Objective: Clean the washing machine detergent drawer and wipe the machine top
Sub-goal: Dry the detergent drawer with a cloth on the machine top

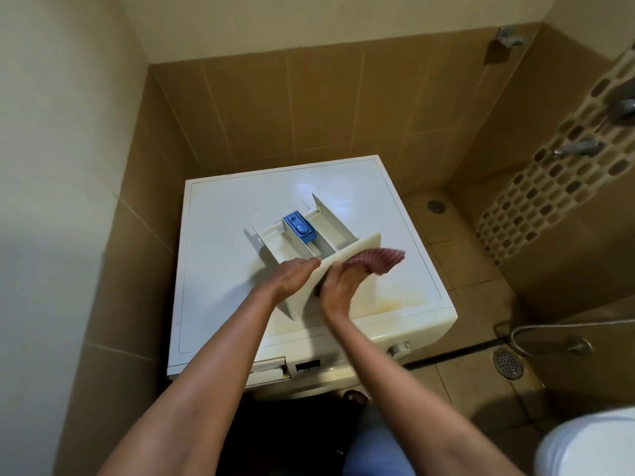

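On the white washing machine top (pixel 223 218) I see the white plastic detergent drawer (pixel 335 231) with its blue insert (pixel 299 229), lying at a slant. My left hand (pixel 292 274) grips the front panel's left end. My right hand (pixel 338 286), just beside it, clutches a red patterned cloth (pixel 374 262) against the panel's outer face.

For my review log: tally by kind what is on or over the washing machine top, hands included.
detergent drawer: 1
blue insert: 1
red patterned cloth: 1
hands: 2 (left hand, right hand)
Total: 5
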Motion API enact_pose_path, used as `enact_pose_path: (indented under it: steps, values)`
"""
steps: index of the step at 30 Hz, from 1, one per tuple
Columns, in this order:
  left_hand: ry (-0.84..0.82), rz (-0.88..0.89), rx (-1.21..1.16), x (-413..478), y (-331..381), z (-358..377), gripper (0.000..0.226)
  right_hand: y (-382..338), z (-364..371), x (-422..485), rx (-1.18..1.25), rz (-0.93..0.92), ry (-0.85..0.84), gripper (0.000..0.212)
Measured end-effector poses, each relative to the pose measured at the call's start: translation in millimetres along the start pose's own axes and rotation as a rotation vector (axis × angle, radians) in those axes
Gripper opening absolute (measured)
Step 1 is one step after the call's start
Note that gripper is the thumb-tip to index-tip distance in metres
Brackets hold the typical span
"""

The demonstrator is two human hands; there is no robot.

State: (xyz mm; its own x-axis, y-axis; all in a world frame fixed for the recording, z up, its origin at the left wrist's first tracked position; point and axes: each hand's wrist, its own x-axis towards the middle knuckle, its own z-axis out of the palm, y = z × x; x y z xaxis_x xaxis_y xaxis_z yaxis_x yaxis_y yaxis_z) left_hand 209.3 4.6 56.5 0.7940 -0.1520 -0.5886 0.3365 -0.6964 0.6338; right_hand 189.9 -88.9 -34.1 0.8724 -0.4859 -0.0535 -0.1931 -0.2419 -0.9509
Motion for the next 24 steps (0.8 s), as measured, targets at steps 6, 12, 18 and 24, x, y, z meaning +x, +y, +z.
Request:
enact_pose_path:
  steps: [6, 12, 18, 24]
  values:
    - [0.022, 0.001, -0.015, 1.8, -1.8, 1.2, 0.053, 10.8, -6.2, 30.4, 0.233, 0.291, 0.089, 0.076]
    - [-0.042, -0.028, -0.077, 5.9, -6.3, 1.5, 0.057, 8.7, 49.4, -103.3, 0.109, 0.139, -0.318, 0.061]
    - [-0.121, -0.018, -0.103, 7.4, -6.0, -4.1, 0.049, -8.3, 22.7, -41.5, 0.043, -0.011, -0.114, 0.059]
    - [-0.063, -0.023, -0.115, 11.5, -9.5, -1.6, 0.041, -17.7, -5.8, 34.7, 0.11, 0.188, 0.101, 0.066]
